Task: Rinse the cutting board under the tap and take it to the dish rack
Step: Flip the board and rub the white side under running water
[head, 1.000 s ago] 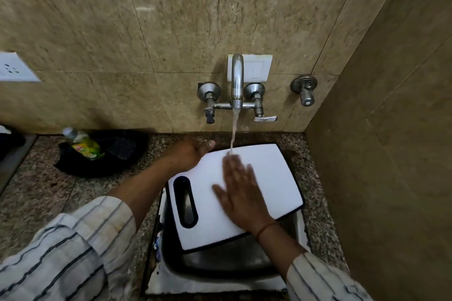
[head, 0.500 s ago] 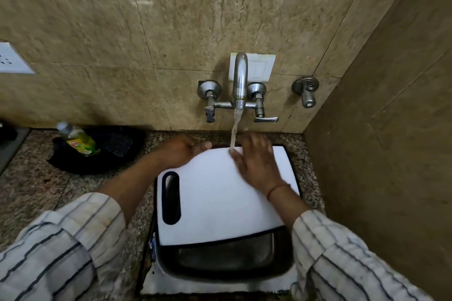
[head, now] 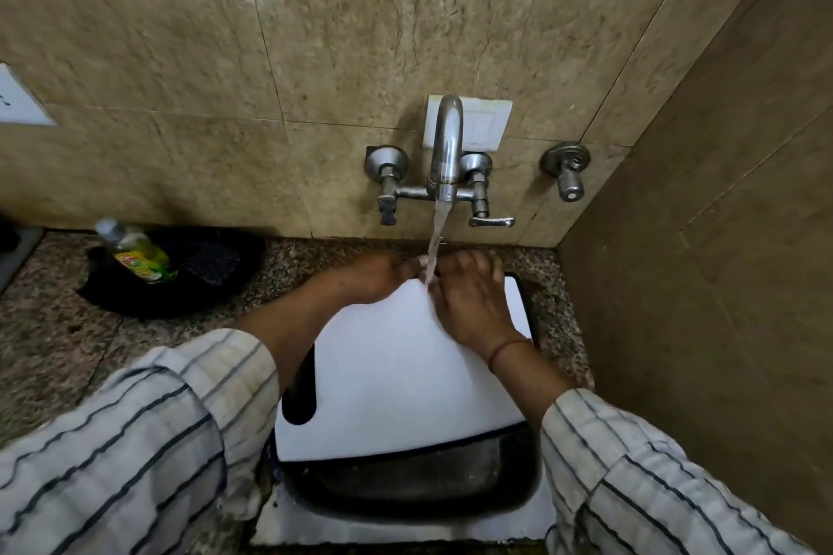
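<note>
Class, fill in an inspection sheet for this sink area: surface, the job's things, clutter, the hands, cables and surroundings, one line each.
Surface: speckled granite counter around a steel sink.
Job's things: white cutting board lies across the sink; tap is running, its stream landing at the board's far edge. No dish rack in view.
Clutter: green soap bottle sits in a black dish on the counter, left of the sink.
Hands: left hand grips the board's far edge; right hand rests flat on its top by the stream.
Cables: nothing seen.
Surroundings: tan tiled wall, a second valve right of the tap.
</note>
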